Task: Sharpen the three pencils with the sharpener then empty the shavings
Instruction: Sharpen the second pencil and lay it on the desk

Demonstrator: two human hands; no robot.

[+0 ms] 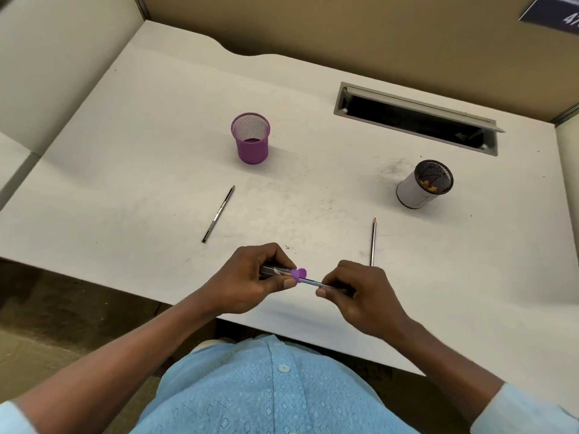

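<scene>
Shirt (275, 393): pale blue, patterned, one white button; fills the bottom of the view, nearest of all.
Left hand (250, 278): fingers curled round a clear sharpener (291, 273) with a purple cap, gripping it just above the near desk edge.
Right hand (360, 292): pinched shut on a pencil (313, 281), thumb below, fingers above.
Held pencil: its tip end runs into the purple cap; the far end is hidden inside the right hand.
Sharpener body: see-through, something pale inside, too small to tell.
Right pencil (372, 242): flat on the desk, point away from the person, near end just behind the right hand's knuckles.
Left pencil (218, 214): flat, slanted, point up and to the right, well apart from both hands.
Purple cup (250, 139): mesh, upright, beyond the left pencil.
White cup (423, 184): dark mesh inside, upright, far right; brownish bits at the bottom.
Desk (141, 151): white, scuffed with grey smudges near the middle.
Slot (416, 119): long grey-framed opening, lid raised, far right.
Walls: tan partitions behind and at both sides.
</scene>
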